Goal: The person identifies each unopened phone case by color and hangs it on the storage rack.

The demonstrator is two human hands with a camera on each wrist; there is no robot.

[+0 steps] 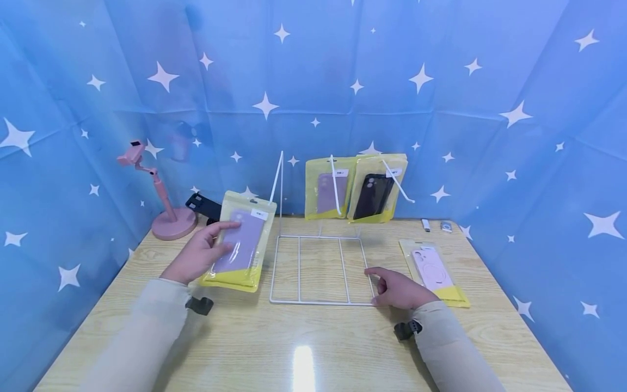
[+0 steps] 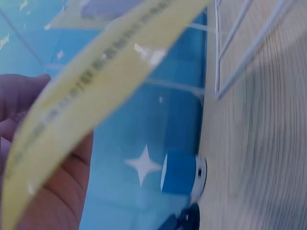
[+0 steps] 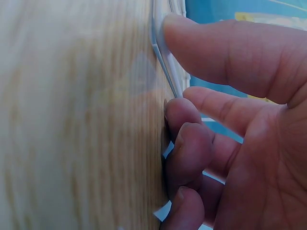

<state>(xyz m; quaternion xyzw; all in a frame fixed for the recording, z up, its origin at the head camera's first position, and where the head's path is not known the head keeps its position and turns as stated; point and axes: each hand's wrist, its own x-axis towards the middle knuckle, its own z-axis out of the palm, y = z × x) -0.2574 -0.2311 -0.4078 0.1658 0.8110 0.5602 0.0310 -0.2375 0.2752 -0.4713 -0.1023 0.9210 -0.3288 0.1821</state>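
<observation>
Pink phone stand [image 1: 164,209] sat at the counter's [image 1: 303,348] far left corner, with a black item [image 1: 204,206] just beside it, partly hidden. Left hand [image 1: 196,255] held a yellow packaged purple phone case [image 1: 242,242] lifted off the counter near the left edge, tilted, fingers [image 1: 222,226] spread over the front and thumb behind it; the left wrist view showed the pack's yellow edge [image 2: 96,91] pinched against the palm [image 2: 53,191]. White wire rack [image 1: 318,269] lay mid-counter, base flat, upright prongs at the back edge. Two more yellow packs leaned at the far edge behind the rack: a purple case [image 1: 327,190] and a black case [image 1: 374,193]. Right hand [image 1: 399,288] rested on the counter at the rack's near right corner, fingers loosely curled, index fingertip [image 3: 177,28] touching the wire frame [image 3: 165,72], gripping nothing. A fourth pack with a pink case [image 1: 433,269] lay flat just beside the right hand, toward the right edge. Two small items [image 1: 436,225] sat at the far right corner, too small to identify.
</observation>
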